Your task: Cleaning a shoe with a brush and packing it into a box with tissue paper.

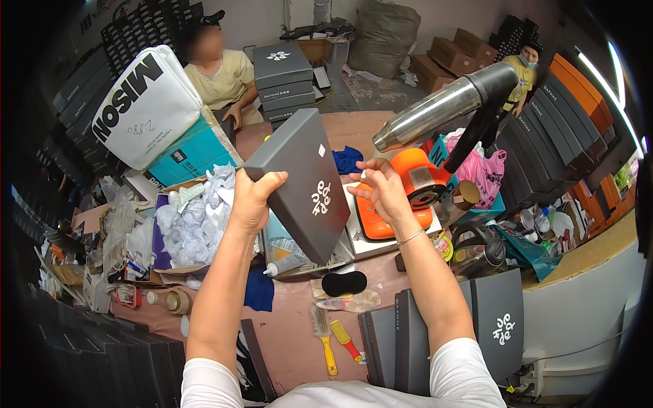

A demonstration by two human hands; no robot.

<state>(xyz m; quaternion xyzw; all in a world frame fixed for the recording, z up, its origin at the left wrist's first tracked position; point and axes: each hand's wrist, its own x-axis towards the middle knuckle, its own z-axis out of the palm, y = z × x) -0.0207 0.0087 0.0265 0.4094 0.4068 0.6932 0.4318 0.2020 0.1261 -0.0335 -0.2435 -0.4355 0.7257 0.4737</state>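
Note:
My left hand (255, 197) grips a dark grey shoe box (299, 183) by its left edge, thumb on the face turned toward me. The box is tilted upright above the table; its face carries a white printed mark and a small white sticker (322, 150). To the right of the box, apart from it, my right hand (382, 190) is raised with thumb and forefinger pinched. A tiny white piece (363, 175) shows at those fingertips, too small to name. Behind that hand stands an orange hot-air blower (411, 173) with a metal nozzle (442, 105).
Crumpled tissue paper (197, 221) fills a carton at left. A white tube (286, 264), black oval pad (343, 283) and two brushes (325, 340) lie in front. Grey shoe boxes (496, 326) stand lower right, near a kettle (476, 251). A seated person (221, 81) is across the table.

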